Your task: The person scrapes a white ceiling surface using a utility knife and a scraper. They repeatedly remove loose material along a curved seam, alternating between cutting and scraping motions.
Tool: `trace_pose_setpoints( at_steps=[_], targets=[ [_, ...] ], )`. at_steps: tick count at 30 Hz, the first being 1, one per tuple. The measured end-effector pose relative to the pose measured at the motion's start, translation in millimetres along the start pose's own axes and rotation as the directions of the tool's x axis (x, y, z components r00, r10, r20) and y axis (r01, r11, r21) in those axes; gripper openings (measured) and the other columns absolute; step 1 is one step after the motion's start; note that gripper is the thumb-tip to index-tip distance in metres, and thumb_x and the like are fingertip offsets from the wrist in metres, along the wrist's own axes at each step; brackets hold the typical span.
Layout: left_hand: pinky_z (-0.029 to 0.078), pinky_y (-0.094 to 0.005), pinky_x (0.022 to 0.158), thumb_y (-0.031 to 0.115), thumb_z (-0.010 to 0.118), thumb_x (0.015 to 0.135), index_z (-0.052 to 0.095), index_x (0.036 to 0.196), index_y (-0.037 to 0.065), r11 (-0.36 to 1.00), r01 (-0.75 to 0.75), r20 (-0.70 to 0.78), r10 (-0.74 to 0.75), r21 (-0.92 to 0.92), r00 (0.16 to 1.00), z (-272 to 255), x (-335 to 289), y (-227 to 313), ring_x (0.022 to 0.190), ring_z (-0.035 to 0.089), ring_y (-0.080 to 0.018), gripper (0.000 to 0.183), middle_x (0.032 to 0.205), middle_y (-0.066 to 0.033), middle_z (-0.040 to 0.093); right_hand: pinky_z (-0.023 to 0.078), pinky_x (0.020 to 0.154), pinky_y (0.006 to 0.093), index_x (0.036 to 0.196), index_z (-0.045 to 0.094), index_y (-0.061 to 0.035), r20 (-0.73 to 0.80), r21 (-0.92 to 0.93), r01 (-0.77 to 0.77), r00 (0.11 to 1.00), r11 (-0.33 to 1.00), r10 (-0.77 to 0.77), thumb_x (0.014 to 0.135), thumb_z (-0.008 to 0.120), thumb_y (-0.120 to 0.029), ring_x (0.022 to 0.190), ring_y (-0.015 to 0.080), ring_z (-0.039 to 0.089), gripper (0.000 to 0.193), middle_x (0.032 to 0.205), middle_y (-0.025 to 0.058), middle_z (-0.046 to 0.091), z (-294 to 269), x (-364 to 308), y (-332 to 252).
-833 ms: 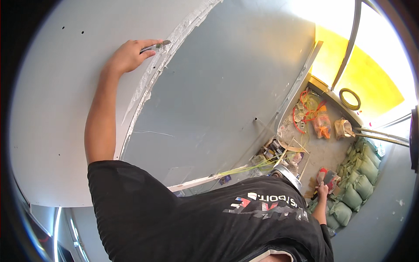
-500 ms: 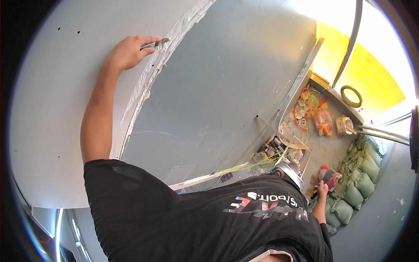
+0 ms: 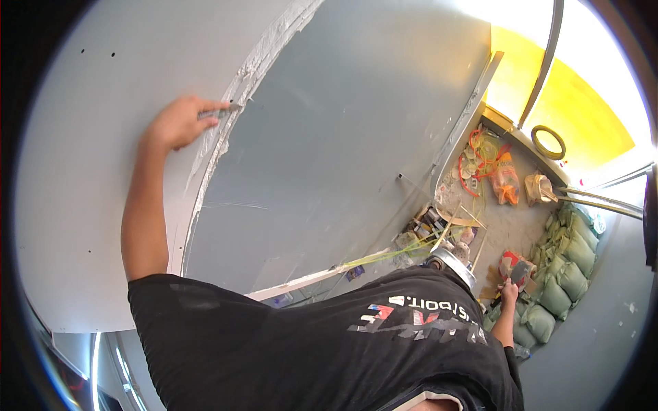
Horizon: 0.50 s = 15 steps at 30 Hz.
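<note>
Along the edge of a pale wall panel (image 3: pixel 89 171) runs a rough strip of white filler (image 3: pixel 267 51). My left hand (image 3: pixel 175 125) is up at this strip, fingers closed on a putty knife (image 3: pixel 232 108). Its small metal blade lies on or close against the filler; exact contact cannot be made out. Down at the right, away from the wall, my right hand (image 3: pixel 508 293) grips a filling knife (image 3: pixel 521 271) with a wide grey blade turned upward. Behind that blade is a red and pale packet (image 3: pixel 506 262), partly hidden.
A smooth grey panel (image 3: pixel 343 123) adjoins the filler strip. Green sacks (image 3: pixel 572 277) are piled at the right. An orange-printed bag (image 3: pixel 505 181), a tan bag (image 3: pixel 538 188), an orange cord (image 3: pixel 462 179) and scattered debris (image 3: pixel 421 226) lie on the floor. A ring (image 3: pixel 548 142) stands near the yellow panel.
My left hand has moved down along the filler strip with the putty knife. The filling knife in my right hand has tilted and risen slightly, showing more of its blade.
</note>
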<state>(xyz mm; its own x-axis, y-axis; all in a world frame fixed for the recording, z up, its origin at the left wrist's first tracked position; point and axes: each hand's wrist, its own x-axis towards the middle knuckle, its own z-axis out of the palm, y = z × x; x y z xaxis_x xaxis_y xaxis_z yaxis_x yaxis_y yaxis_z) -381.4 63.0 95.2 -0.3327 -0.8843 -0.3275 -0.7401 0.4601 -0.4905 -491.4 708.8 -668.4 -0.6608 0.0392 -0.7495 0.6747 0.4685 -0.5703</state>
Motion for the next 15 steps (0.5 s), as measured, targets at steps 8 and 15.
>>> trace_pose_setpoints(
  at_steps=[8,15],
  targets=[
    [0.053,-0.0406,0.095,0.031,0.062,0.102,0.065,0.138,0.029,0.879,-0.473,-0.500,0.436,0.059,0.748,-2,37,-29,0.104,0.070,-0.0308,0.037,0.124,-0.0076,0.073,0.052,0.052,0.0404,0.088,0.055,-0.0038,0.001,0.069,-0.009,1.000,0.998,0.009,0.104,0.054,-0.033,0.052,0.0263,0.064,0.033,0.064,0.0135,0.064,2,12,2],
    [0.053,-0.0434,0.098,0.033,0.062,0.101,0.063,0.140,0.033,0.941,-0.325,-0.424,0.333,0.093,0.842,5,50,-7,0.112,0.067,-0.0313,0.039,0.127,-0.0062,0.072,0.052,0.052,0.0396,0.090,0.056,-0.0030,0.042,0.069,0.050,0.998,0.996,-0.053,0.106,0.052,-0.030,0.052,0.0237,0.063,0.031,0.066,0.0096,0.062,15,13,-21]
  ],
)
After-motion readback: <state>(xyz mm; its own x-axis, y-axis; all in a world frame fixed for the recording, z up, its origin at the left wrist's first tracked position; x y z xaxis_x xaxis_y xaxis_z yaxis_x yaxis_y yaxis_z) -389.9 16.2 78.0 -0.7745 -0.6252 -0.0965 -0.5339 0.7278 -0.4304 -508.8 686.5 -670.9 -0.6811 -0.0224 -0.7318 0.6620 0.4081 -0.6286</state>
